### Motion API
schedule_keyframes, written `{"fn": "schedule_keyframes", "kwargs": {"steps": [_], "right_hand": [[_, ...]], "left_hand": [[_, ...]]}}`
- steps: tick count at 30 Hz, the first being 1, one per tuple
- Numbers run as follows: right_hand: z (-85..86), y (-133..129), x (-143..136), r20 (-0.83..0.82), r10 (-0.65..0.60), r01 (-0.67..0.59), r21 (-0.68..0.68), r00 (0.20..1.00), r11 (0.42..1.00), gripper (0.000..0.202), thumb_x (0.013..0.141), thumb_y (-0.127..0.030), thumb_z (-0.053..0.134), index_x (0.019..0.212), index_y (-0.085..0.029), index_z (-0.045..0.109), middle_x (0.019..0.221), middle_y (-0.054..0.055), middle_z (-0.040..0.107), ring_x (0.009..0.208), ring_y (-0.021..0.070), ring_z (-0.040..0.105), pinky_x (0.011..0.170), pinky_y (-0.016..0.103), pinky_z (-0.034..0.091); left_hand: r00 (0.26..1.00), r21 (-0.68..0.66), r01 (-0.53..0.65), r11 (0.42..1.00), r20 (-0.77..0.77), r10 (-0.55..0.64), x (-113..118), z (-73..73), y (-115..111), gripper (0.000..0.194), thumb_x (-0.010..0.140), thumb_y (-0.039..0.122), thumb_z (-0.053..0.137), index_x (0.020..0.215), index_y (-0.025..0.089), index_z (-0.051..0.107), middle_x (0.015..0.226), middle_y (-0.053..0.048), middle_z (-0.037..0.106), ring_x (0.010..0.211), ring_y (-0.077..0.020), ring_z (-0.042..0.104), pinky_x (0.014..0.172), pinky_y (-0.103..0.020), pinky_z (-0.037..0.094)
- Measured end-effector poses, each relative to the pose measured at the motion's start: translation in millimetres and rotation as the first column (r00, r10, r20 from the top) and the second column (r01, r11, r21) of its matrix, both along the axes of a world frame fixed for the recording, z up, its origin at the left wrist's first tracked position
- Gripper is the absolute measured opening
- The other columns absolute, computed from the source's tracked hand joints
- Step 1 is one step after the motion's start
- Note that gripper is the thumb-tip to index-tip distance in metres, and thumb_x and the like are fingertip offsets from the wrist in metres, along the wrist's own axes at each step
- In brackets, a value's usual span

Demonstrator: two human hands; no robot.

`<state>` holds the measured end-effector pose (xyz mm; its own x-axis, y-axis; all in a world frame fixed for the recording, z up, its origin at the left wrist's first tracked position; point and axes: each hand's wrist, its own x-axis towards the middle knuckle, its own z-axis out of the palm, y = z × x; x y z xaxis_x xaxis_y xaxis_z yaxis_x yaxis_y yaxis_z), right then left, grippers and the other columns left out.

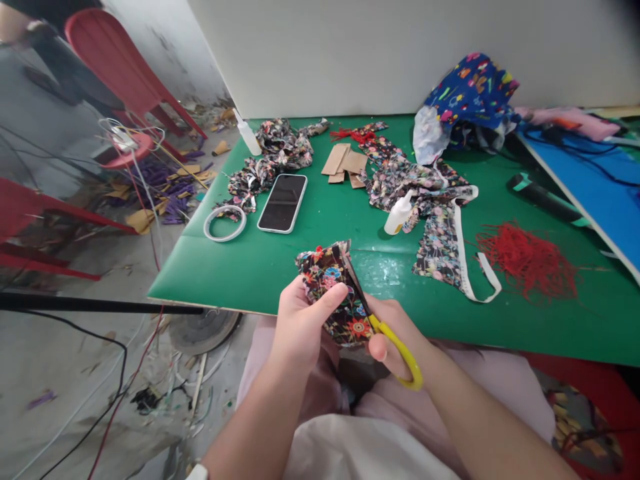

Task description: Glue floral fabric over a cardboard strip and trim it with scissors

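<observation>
The left hand [300, 327] is clamped on the folded floral cloth [333, 273], thumb across its face, at the near edge of the bench [327, 223]. The right hand [397, 327] is closed round the yellow handles of the scissors [380, 325], whose blades point away from the person and slant leftward along the cloth's right side, roughly in line with that edge; the right hand is nearer this side.

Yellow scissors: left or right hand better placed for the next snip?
Right, I'd say: the right hand holds the yellow scissors, blades at the edge of the floral fabric. The left hand is busy gripping that fabric.
</observation>
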<state>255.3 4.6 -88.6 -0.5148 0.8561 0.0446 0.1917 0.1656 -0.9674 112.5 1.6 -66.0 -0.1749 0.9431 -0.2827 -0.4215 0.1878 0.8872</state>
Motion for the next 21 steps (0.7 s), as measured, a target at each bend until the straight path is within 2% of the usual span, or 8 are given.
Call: {"fn": "schedule_keyframes", "kwargs": {"steps": [7, 13, 21], "right_hand": [[2.8, 0.7, 0.8, 0.013, 0.020, -0.020, -0.009, 1.000, 1.000, 0.088, 0.068, -0.086, 0.019, 0.096, -0.013, 0.059, 0.062, 0.001, 0.058, 0.049, 0.0110, 0.052, 0.047, 0.022, 0.042], [3.5, 1.2, 0.6, -0.006, -0.007, 0.006, -0.027, 1.000, 1.000, 0.089, 0.069, -0.086, 0.018, 0.098, -0.013, 0.060, 0.065, 0.002, 0.061, 0.049, 0.0115, 0.054, 0.048, 0.022, 0.044], [1.2, -0.2, -0.2, -0.039, -0.021, 0.020, -0.014, 0.999, 1.000, 0.087, 0.071, -0.084, 0.021, 0.098, -0.012, 0.060, 0.057, 0.001, 0.056, 0.044, 0.0111, 0.051, 0.043, 0.022, 0.041]], "left_hand": [[0.999, 0.010, 0.043, 0.999, 0.000, -0.043, 0.1, -0.6, -1.1, 0.020, 0.066, 0.025, 0.079, 0.080, 0.017, 0.067, 0.073, 0.004, 0.068, 0.062, -0.0069, 0.058, 0.061, -0.017, 0.048], [0.999, 0.020, 0.053, 0.998, -0.011, -0.053, 0.8, -2.8, 0.2, 0.020, 0.066, 0.025, 0.079, 0.079, 0.016, 0.066, 0.072, 0.004, 0.067, 0.061, -0.0060, 0.057, 0.060, -0.016, 0.048], [0.998, 0.011, 0.046, 0.999, -0.054, -0.046, 0.3, -2.4, 1.5, 0.022, 0.064, 0.026, 0.080, 0.074, 0.015, 0.064, 0.067, 0.005, 0.065, 0.058, -0.0054, 0.055, 0.057, -0.015, 0.047]]}}
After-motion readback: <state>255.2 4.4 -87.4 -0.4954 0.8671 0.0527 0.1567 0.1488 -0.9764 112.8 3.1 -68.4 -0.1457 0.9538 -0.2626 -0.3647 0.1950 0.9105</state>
